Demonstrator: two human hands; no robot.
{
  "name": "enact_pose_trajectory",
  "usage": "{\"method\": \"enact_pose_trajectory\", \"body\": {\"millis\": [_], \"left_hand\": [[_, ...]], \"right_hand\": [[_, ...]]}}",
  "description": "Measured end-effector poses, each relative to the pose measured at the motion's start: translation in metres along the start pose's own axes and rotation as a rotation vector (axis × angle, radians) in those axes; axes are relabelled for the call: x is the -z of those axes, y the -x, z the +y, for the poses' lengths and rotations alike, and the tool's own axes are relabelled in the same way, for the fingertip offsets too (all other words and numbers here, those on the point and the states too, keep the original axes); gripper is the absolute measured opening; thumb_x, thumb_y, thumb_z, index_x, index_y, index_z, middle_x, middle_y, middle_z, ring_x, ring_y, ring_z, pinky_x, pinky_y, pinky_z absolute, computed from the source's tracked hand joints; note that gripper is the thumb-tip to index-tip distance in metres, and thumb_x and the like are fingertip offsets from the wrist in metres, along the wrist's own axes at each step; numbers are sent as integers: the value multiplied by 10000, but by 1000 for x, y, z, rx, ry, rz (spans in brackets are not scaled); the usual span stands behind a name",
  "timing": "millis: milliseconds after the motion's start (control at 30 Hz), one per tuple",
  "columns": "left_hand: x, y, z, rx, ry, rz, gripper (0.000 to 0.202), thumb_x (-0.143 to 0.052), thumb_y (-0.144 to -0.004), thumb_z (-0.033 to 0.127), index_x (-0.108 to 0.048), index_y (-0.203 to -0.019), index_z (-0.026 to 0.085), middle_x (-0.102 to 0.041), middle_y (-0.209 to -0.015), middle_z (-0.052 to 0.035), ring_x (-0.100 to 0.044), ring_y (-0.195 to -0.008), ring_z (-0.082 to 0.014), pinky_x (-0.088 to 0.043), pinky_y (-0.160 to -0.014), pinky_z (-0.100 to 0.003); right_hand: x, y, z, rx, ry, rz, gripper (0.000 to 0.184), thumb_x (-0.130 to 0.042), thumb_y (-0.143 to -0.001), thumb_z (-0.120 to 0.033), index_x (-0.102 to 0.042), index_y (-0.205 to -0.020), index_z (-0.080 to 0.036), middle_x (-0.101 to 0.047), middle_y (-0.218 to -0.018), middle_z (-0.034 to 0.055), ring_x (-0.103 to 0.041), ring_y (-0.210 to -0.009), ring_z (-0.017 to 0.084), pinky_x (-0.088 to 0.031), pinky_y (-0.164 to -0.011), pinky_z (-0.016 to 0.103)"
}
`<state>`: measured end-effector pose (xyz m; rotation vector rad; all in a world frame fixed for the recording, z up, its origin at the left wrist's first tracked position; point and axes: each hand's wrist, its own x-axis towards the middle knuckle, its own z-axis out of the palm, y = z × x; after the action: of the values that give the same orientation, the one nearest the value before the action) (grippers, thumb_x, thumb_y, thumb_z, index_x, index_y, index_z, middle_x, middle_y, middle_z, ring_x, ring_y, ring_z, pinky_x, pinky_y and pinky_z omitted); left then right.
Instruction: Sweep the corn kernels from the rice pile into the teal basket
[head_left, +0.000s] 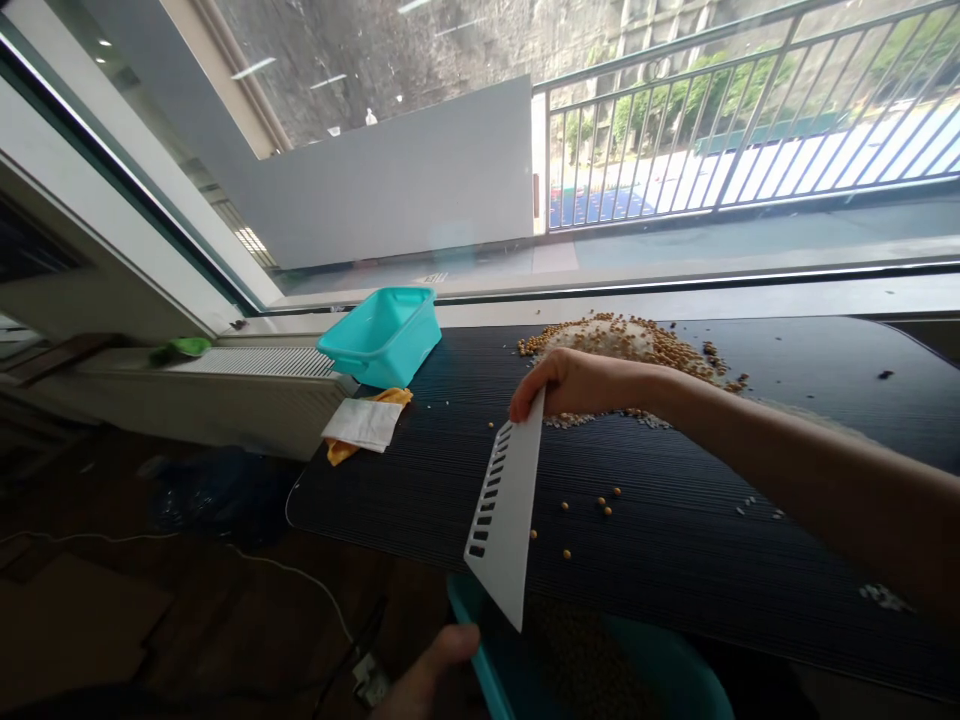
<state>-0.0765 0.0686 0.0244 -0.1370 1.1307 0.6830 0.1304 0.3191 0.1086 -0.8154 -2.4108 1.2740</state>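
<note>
My right hand (571, 384) pinches the upper end of a flat white plastic board (512, 505) with a row of slots along one side. The board hangs tilted over the table's front edge, its lower corner above a teal basin (489, 672). That basin sits below the table edge with a dark mass of grains or beans inside. At the basin's left rim is my left hand (435, 668), thumb against the rim and other fingers hidden. A few yellow beans (604, 505) lie beside the board. Behind my right hand spreads a pile of beans and white grains (637, 342).
An upright teal tub (381, 335) stands at the dark table's (420, 500) back left, near the window. A folded white cloth (364, 424) lies on an orange one in front of it. White grains (885, 598) are scattered at right. A cable (300, 572) crosses the floor.
</note>
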Motion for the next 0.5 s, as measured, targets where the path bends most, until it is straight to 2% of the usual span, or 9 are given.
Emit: {"method": "enact_pose_trajectory", "body": {"millis": [267,400,500], "left_hand": [[-1,6,-3,-34,-16,33,370,-582,-913,372,-562,-1222,170,-589,-1225,-79,-607,-1041,-221,-532,-872,-429],[1,15,-6,-54,-29,28,372,-578,-915,374,-558,-1228,174,-585,-1235,-82,-604,-1047,-219,-531,-876,-431],[-1,11,-1,-52,-47,11,373,-583,-912,374,-561,-1223,169,-588,-1226,-79,-607,-1041,-221,-532,-871,-428]], "right_hand": [[2,38,-9,4,-65,24,128,-661,-705,-220,-786,-727,-236,-755,-813,-2,-682,-799,152,-537,-720,247],[2,45,-12,3,-36,134,138,-682,-701,-251,-796,-779,-242,-746,-786,5,-666,-754,151,-534,-663,247],[0,40,-15,-37,26,236,169,-692,-694,-256,-803,-821,-258,-732,-722,2,-645,-657,136,-521,-582,235]]}}
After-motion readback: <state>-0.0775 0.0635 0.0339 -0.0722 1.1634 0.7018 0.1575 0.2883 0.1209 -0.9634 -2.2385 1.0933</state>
